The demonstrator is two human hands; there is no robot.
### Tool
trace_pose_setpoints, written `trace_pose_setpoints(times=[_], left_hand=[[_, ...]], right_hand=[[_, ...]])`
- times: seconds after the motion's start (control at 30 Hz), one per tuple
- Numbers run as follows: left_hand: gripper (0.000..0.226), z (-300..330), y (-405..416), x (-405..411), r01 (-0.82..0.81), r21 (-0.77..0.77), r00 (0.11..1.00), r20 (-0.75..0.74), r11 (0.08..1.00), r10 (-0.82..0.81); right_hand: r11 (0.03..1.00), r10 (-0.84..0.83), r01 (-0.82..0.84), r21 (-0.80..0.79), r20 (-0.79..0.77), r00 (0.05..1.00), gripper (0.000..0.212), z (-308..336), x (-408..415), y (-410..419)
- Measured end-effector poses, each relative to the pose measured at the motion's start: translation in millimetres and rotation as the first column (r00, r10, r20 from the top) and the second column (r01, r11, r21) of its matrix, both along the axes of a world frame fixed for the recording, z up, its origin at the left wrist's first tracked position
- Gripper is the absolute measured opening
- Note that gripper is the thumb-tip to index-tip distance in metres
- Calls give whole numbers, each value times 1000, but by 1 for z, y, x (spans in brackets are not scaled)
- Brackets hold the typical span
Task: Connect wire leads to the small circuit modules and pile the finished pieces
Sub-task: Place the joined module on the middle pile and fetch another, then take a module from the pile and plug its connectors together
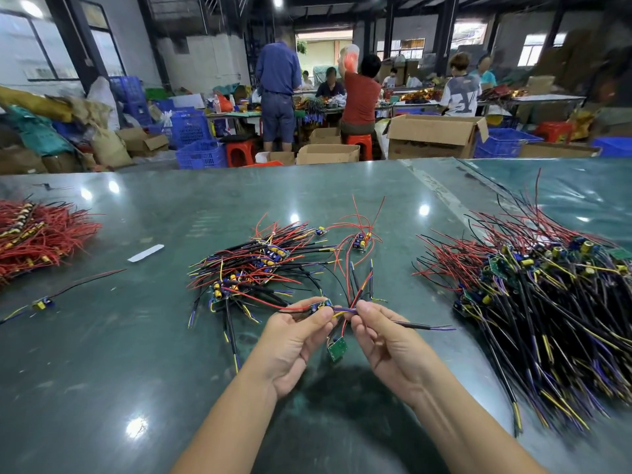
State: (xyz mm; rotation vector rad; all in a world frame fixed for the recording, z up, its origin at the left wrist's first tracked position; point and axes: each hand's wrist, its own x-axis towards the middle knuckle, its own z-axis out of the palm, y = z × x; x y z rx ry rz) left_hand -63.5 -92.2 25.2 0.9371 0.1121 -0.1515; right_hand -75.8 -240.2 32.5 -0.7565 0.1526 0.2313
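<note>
Bright overhead lamps throw white glare spots on the glossy dark-green desk (191, 336); wide-angle edges bend; background workers slightly blurred.

the table (171, 336) is dark green and glossy with white light spots. the left pile (34, 230) is mostly red wire with yellow bits. the middle pile (253, 268) mixes black, red, yellow and purple leads with blue and yellow parts. the right pile (547, 302) is black, red, yellow and purple, with green boards. the hanging module (337, 348) is green. a white strip (146, 253) lies on the table. the crates (201, 153) are blue, the stools (240, 152) red.
</note>
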Motion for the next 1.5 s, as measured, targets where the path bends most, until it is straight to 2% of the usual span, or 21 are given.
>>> trace_pose_setpoints(times=[0.13,0.23,0.37,0.47,0.67,0.7,0.73,0.77,0.8,0.83,0.87,0.9,0.93,0.97,1.0,1.1,1.2,1.3,1.37,1.43,1.5], left_hand=[[17,-3,10,5,-104,17,994,-17,994,105],[10,-3,18,10,-183,29,983,-23,983,184],[8,-3,15,10,-176,51,984,-29,983,177],[7,-4,14,10,-168,43,985,-25,985,169],[9,-5,0,10,-190,33,982,28,981,189],[10,-5,-1,10,-220,52,974,61,974,217],[11,-5,2,11,-258,82,963,106,963,249],[12,-6,6,12,-293,118,950,152,949,274],[13,-6,12,13,-319,157,939,187,935,289],[14,-7,18,13,-329,199,935,207,923,289],[14,-7,21,13,-324,239,936,219,916,274],[14,-8,22,12,-304,275,942,230,912,245],[14,-8,20,10,-279,306,947,244,910,208],[14,-9,17,9,-251,327,952,252,911,172],[14,-9,14,8,-223,337,957,256,915,139],[15,-6,11,5,-154,279,965,250,948,83],[26,-2,12,3,-91,177,965,258,980,43],[35,-2,14,1,-27,105,963,268,994,-2],[56,-1,17,1,16,131,956,288,991,-54],[95,2,19,1,51,193,949,295,980,-108],[107,4,19,0,44,219,953,283,975,-106]], right_hand=[[996,-29,37,-80,105,994,13,-3,3,-1],[977,-150,169,-131,149,977,27,-3,8,-1],[916,-376,392,-81,161,912,34,-4,11,-3],[885,-438,457,-91,169,883,32,-5,13,-9],[859,-512,512,-1,14,859,35,-5,19,-14],[852,-518,519,-67,29,855,34,-4,21,-16],[811,-541,545,-212,85,837,30,-6,22,-19],[688,-568,588,-425,188,801,27,-7,22,-22],[439,-577,636,-635,343,741,35,-7,19,-23],[137,-516,694,-707,547,659,50,-9,15,-24],[-102,-340,762,-640,742,578,62,-13,11,-21],[-209,-106,810,-547,836,538,65,-16,7,-15],[-215,106,842,-495,845,524,60,-19,2,-6],[-181,252,854,-488,816,520,48,-23,-1,2],[-155,330,853,-499,787,521,35,-27,-3,8],[-148,371,845,-513,764,529,14,-25,-3,7],[-27,429,837,-546,750,503,9,-20,-3,1],[60,353,820,-570,780,517,15,-11,-6,0],[58,252,856,-514,837,485,15,1,-6,-5],[2,128,897,-442,890,438,15,19,-3,-18],[-111,3,920,-375,926,378,16,39,1,-42]])
